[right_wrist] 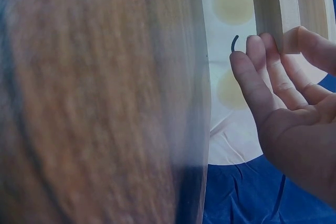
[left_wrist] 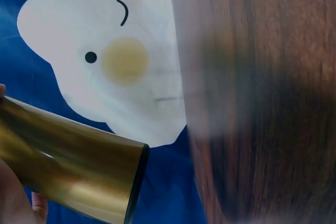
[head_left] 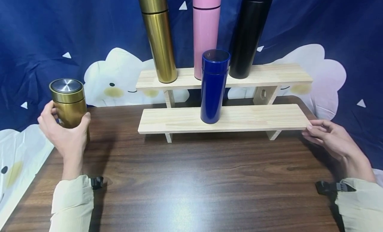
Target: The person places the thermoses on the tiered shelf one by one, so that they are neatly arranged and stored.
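Note:
My left hand [head_left: 67, 138] grips a gold thermos bottle [head_left: 70, 112] with a silver-topped lid, at the left side of the table. In the left wrist view the same gold bottle [left_wrist: 79, 166] shows its dark bottom rim. At the far right, my right hand [head_left: 338, 142] pinches the right end of the lower wooden shelf [head_left: 254, 117], thumb on one face and fingertips on the other in the right wrist view. A blue bottle [head_left: 213, 92] without a visible lid stands mid-shelf on this lower board.
Behind and higher, the stand's upper shelf [head_left: 287, 74] bears a second gold bottle [head_left: 160, 45], a pink bottle [head_left: 205, 35] and a black bottle [head_left: 251, 35]. The stand rests on a dark wood table [head_left: 209, 178]. A blue curtain [head_left: 54, 32] with cloud shapes hangs close behind.

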Available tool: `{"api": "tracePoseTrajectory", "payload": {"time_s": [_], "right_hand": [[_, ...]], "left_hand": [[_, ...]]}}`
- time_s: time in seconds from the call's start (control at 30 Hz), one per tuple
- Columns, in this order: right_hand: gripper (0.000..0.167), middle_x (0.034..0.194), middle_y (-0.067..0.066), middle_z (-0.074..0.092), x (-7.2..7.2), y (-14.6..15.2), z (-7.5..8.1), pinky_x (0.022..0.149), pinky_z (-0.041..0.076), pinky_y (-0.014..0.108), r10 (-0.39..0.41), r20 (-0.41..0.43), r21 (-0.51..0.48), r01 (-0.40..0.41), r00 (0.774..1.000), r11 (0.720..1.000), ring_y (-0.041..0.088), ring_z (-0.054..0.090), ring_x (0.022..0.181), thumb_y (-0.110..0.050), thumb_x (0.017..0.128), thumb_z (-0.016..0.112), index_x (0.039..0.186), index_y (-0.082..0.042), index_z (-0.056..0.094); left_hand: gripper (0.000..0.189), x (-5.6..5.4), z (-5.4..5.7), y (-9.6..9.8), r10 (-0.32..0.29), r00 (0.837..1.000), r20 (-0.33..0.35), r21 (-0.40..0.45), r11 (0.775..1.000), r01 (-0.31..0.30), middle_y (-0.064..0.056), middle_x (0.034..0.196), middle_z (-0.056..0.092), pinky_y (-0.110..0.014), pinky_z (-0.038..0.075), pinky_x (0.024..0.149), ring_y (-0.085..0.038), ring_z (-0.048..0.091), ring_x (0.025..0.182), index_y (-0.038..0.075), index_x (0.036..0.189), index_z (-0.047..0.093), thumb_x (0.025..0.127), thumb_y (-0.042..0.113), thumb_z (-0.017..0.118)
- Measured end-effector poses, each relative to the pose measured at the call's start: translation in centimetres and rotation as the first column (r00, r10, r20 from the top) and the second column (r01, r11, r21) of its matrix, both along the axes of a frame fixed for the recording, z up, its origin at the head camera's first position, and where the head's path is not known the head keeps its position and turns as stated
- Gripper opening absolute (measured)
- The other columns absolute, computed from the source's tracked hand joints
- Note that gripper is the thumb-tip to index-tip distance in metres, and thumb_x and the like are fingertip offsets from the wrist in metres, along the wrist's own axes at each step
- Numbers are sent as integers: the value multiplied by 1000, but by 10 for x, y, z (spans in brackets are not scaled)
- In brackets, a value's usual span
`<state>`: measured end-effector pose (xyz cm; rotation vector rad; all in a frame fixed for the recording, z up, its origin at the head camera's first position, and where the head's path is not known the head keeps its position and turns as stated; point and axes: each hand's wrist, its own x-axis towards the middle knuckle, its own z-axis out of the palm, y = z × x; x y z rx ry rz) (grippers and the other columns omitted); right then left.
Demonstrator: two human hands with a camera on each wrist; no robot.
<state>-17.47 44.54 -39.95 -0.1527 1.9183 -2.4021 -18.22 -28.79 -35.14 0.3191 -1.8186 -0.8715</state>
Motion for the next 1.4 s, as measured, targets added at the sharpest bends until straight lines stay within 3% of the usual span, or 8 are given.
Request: {"api": "tracePoseTrajectory", "payload": {"time_s": [0.27, 0.4, 0.6, 0.87, 1.03, 1.27, 1.4], "right_hand": [[33, 97, 8, 75, 1, 1, -2, 79, 57, 25, 2, 6, 1, -2, 1000, 1000, 17, 74, 87, 16, 99, 45, 108, -7, 66], [32, 97, 8, 75, 2, 1, -2, 79, 57, 25, -3, 3, 5, 3, 1000, 1000, 16, 74, 87, 16, 99, 46, 108, -7, 66], [32, 96, 8, 75, 3, 0, -2, 79, 57, 25, -7, 3, 15, 7, 1000, 1000, 16, 74, 87, 16, 99, 46, 107, -7, 66], [32, 96, 8, 75, 2, -1, -1, 78, 57, 26, -7, -7, 2, 7, 1000, 1000, 16, 74, 86, 16, 99, 46, 107, -7, 67], [29, 96, 9, 75, 2, 0, -1, 78, 57, 26, -9, -7, 4, 9, 1000, 1000, 16, 74, 86, 15, 99, 48, 107, -6, 67], [26, 96, 9, 75, 0, 0, 0, 79, 57, 26, -11, -2, 11, 11, 1000, 1000, 17, 74, 87, 14, 98, 50, 107, -6, 66], [28, 96, 8, 75, 0, 0, -1, 78, 57, 26, -13, 2, 15, 13, 1000, 1000, 16, 74, 86, 14, 99, 49, 106, -6, 67]], "left_hand": [[75, 2, 3, 12, -40, 999, -17, -43, 998, 39, 25, 109, 41, -26, 30, 92, 4, 38, 110, 24, 137, 58, 68, 14, 88], [77, 0, 4, 16, -58, 998, -9, -35, 998, 57, 26, 109, 42, -26, 30, 94, 4, 38, 110, 29, 137, 58, 68, 17, 88], [76, 1, 4, 19, -102, 995, 11, -93, 990, 102, 30, 113, 41, -27, 31, 93, 5, 36, 112, 35, 139, 56, 71, 22, 88], [75, -4, 4, 25, -119, 993, 12, -133, 984, 120, 28, 114, 42, -31, 30, 97, 5, 34, 112, 25, 138, 60, 69, 21, 89], [74, -7, 4, 31, -154, 988, 19, -160, 975, 155, 19, 120, 49, -32, 30, 98, 0, 37, 115, 24, 140, 60, 71, 22, 87], [74, -11, 7, 39, -178, 983, 42, -182, 966, 183, -13, 125, 56, -37, 30, 100, -22, 42, 120, 20, 139, 60, 70, 18, 88], [73, -12, 8, 44, -207, 977, 41, -207, 955, 211, -21, 126, 56, -40, 30, 102, -31, 42, 122, 15, 136, 61, 68, 14, 87]]}}
